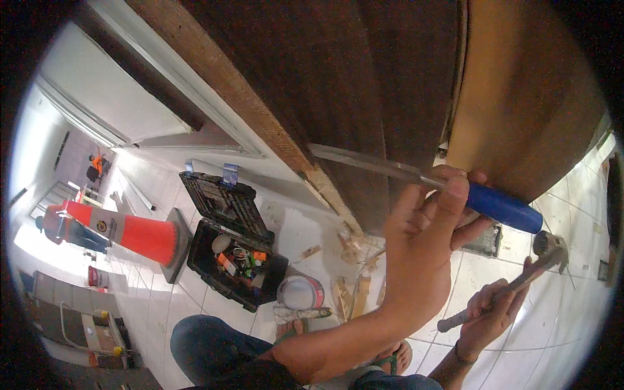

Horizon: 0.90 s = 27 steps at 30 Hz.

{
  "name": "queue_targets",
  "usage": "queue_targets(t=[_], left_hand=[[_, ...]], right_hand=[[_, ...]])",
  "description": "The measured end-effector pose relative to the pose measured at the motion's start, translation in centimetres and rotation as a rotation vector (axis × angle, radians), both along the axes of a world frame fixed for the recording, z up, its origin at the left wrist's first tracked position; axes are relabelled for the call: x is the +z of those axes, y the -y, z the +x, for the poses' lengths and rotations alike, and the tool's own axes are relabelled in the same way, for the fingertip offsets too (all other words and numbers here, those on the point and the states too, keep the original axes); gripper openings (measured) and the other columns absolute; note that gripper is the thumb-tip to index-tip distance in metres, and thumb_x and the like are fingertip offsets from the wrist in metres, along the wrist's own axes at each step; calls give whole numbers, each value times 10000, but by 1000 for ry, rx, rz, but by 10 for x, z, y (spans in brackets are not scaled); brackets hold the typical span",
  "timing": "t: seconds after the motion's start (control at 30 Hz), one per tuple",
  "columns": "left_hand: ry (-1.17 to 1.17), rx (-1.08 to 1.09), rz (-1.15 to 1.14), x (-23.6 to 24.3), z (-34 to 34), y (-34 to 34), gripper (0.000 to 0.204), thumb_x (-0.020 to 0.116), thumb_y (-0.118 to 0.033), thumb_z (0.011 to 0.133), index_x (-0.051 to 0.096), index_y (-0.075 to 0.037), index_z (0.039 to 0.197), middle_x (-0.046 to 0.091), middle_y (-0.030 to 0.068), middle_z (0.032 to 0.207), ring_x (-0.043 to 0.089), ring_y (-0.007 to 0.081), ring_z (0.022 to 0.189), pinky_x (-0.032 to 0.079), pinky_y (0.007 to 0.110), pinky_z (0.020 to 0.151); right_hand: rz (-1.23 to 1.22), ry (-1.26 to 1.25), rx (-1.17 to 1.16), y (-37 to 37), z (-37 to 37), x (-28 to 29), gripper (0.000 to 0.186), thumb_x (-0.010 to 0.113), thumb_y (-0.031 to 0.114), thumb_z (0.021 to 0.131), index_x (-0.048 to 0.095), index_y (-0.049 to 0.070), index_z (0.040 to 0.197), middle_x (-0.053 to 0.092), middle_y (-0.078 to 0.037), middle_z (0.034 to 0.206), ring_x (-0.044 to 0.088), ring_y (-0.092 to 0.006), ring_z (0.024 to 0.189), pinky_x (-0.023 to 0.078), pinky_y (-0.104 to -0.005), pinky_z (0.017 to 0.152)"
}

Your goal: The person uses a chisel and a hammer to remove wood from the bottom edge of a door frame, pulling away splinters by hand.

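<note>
My left hand (419,240) is closed round a chisel (504,207) with a blue handle. The long metal blade reaches left to a wooden strip (244,84) along the edge of the door frame, its tip at a rough, chipped stretch of pale wood (322,188). In my right hand (491,312) is a hammer (513,286), gripped by its handle. The hammer's head is just below the butt of the chisel handle, with a small gap seeming to part them. Dark brown wood panels (312,65) stand behind the blade.
An open black toolbox (224,296) full of tools stands on the tiled floor beside an orange-and-white traffic cone (136,231). Near my feet are a white bucket (300,292) and wood scraps (357,296). Two people (97,166) are far left.
</note>
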State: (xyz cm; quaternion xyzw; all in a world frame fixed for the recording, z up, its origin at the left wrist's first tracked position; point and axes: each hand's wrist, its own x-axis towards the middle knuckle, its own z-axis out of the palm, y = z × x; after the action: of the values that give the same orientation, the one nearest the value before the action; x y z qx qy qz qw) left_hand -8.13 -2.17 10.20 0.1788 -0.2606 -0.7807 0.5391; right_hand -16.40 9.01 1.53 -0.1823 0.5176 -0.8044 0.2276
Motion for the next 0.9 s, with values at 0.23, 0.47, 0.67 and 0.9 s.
queue_targets(t=[0.23, 0.47, 0.67, 0.9], left_hand=[[-4, 2, 9, -1, 1, 1, 243, 571, -247, 949, 530, -48, 1083, 615, 130, 1105, 632, 208, 983, 550, 360, 870], [41, 8, -13, 4, 0, -1, 242, 560, -251, 955, 529, -46, 1081, 617, 132, 1105, 633, 203, 986, 550, 358, 867], [1, -6, -16, 1, -1, -1, 238, 548, -237, 961, 529, -40, 1093, 616, 134, 1095, 629, 206, 992, 551, 366, 878], [7, 18, -33, 0, -1, 1, 238, 551, -230, 959, 530, -33, 1091, 610, 137, 1095, 628, 209, 987, 555, 371, 875]], right_hand=[[56, -69, -14, 5, 1, 4, 554, 401, 283, 1009, 177, 76, 1471, 341, 35, 602, 299, -14, 433, 256, -190, 342], [-36, 15, -29, 3, 0, -3, 503, 420, 249, 1008, 240, 128, 1462, 317, 45, 634, 253, -9, 464, 210, -164, 360], [-33, 52, 13, 5, 5, -1, 565, 443, 259, 997, 182, 77, 1464, 344, 38, 610, 308, -17, 452, 261, -178, 347], [-120, 122, -53, 4, 3, -2, 574, 463, 261, 991, 191, 86, 1465, 332, 41, 625, 297, -17, 455, 259, -176, 351]])
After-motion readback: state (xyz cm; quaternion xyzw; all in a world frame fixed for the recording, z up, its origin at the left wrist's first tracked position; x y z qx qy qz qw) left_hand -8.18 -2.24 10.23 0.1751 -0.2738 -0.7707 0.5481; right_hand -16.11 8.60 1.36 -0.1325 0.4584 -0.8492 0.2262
